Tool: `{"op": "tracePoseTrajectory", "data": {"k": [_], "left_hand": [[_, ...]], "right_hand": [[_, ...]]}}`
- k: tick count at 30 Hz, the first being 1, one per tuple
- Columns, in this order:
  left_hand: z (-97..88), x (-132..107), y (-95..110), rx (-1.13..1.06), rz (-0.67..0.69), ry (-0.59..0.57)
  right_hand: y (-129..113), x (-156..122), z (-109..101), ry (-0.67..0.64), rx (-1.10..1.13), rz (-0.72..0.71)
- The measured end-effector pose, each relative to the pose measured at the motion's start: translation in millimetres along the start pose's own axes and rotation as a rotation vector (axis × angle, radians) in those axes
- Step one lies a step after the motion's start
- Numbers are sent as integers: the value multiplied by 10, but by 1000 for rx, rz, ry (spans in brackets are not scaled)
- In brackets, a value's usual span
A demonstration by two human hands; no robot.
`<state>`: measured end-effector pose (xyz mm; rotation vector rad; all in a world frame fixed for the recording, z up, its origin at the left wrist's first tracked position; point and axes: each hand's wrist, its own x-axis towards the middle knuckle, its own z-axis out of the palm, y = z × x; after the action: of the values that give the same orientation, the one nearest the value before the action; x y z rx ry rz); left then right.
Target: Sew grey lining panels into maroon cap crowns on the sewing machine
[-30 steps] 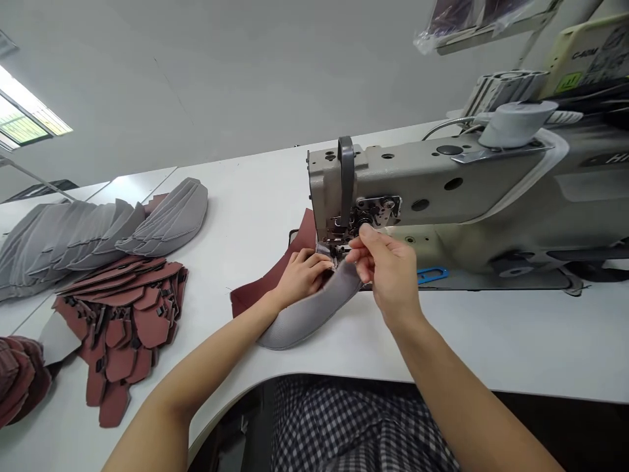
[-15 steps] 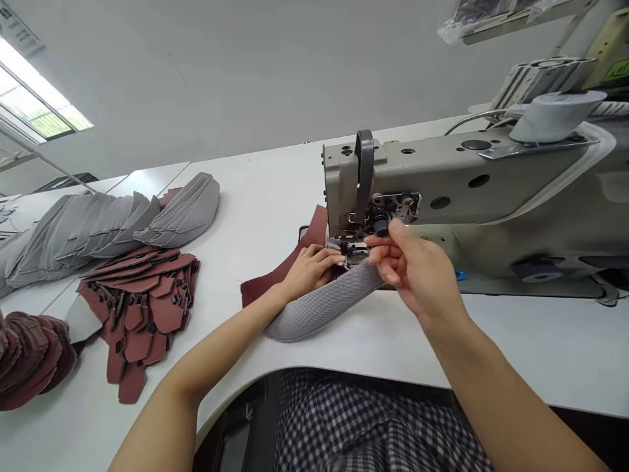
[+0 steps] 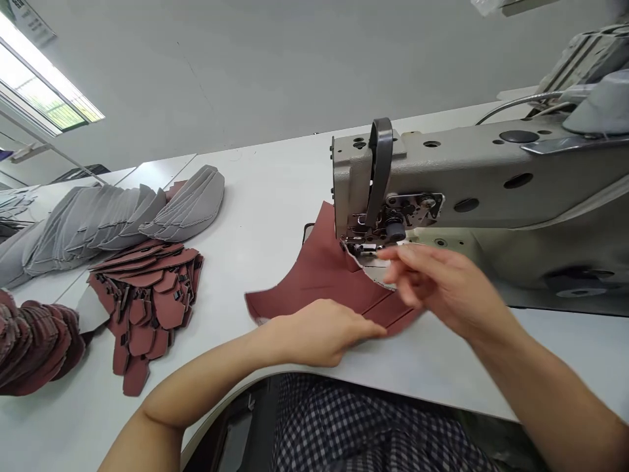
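Note:
A maroon fabric piece (image 3: 319, 278) lies spread on the white table (image 3: 265, 203), its far corner under the presser foot (image 3: 361, 246) of the grey sewing machine (image 3: 466, 177). My left hand (image 3: 319, 331) rests flat on the piece's near edge, fingers stretched to the right. My right hand (image 3: 442, 285) hovers just right of the presser foot with fingers extended and slightly blurred, holding nothing that I can see. No grey strip shows near the needle.
At the left lie a fanned pile of grey padded pieces (image 3: 122, 216), a heap of maroon cut pieces (image 3: 147, 295) and another maroon stack (image 3: 29, 347) at the edge. The machine body fills the right. My checked-cloth lap (image 3: 344, 426) is below the table's curved front.
The grey strip that both hands held at the needle is gone from view; the maroon piece now lies open. My left hand slid back toward me, and my right hand let go and opened.

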<state>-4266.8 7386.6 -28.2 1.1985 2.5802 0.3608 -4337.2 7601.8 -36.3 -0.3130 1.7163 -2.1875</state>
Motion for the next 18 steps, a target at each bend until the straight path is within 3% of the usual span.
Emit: {"op": "tracePoseTrajectory", "data": {"k": [2, 4, 7, 9, 13, 15, 18], "left_hand": [[7, -67, -63, 67, 97, -34], [-41, -126, -147, 98, 157, -38], [-158, -153, -239, 62, 189, -75], [-238, -142, -267, 12, 184, -95], [-327, -75, -353, -140, 182, -46], [-290, 0, -468, -92, 65, 100], [-107, 155, -725, 205, -152, 361]], "right_hand": [[104, 18, -359, 116, -394, -123], [258, 111, -570, 117, -792, -283], [540, 339, -488, -136, -1144, -549], [712, 481, -287, -280, -1191, -639], [893, 603, -54, -313, -1202, -671], [904, 600, -78, -302, -1200, -712], [880, 600, -162, -322, -1197, -705]]}}
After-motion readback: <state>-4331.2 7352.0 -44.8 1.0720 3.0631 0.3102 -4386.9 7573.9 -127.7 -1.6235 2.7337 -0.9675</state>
